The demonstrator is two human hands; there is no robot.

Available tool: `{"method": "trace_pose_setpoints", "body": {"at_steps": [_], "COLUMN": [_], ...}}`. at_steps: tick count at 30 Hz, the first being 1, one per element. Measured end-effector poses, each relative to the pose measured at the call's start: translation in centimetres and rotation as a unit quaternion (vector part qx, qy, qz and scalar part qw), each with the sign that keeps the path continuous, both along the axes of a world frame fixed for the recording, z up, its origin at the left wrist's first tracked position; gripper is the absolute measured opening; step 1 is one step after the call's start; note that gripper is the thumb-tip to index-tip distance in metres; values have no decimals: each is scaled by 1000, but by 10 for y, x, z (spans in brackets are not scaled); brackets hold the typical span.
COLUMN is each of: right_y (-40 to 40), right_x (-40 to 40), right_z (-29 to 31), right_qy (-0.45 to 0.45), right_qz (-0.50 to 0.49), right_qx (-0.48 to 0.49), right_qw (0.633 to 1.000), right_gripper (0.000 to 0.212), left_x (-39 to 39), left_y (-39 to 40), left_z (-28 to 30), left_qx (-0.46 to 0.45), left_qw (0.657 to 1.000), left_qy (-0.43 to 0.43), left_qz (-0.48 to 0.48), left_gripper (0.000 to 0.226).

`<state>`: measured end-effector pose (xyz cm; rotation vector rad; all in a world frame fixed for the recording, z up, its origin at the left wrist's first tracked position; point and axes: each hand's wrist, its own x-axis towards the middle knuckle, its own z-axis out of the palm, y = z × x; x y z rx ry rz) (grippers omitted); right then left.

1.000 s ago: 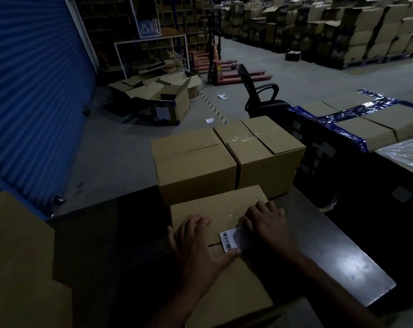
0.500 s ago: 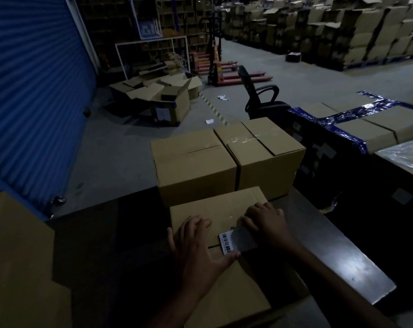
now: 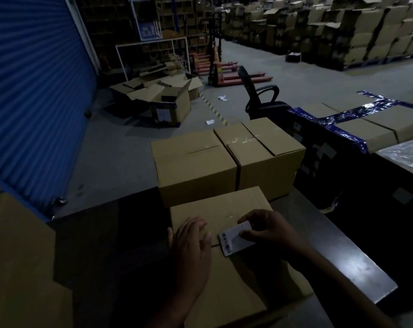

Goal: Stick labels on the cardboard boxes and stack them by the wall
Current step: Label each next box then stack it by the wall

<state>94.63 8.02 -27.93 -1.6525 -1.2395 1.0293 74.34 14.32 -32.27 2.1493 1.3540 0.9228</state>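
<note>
Cardboard box [image 3: 226, 209] dim; right hand [image 3: 268, 229] half-covers label [image 3: 233, 240].

The left hand [image 3: 191, 247] lies palm down with its fingers straight and slightly spread, its forearm reaching in from the bottom edge. The right hand [image 3: 269, 229] comes in from the lower right, its fingers curled and its thumb and fingertips pinching the label [image 3: 236, 237].
</note>
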Motion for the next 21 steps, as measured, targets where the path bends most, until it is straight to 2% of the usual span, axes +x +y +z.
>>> {"method": "trace_pose_setpoints", "body": {"at_steps": [2,5,14,21], "right_y": [-4,-9,-13,-14], "right_x": [-3,-5,-14,-20], "right_z": [-1,-3,1,2], "right_qy": [19,49,141,169], "right_qz": [-2,-9,-14,-22], "right_qx": [22,45,105,110], "right_qw": [1000,998,984,979], "right_gripper": [16,18,19,23], "left_x": [-1,-1,0,-1], "left_y": [2,2,1,4], "left_z": [0,2,4,-2], "left_qx": [-14,-33,-28,-29], "left_qw": [999,997,997,998], "left_qy": [-34,-66,-73,-61], "left_qz": [16,23,24,20], "left_gripper": [24,28,31,33]}}
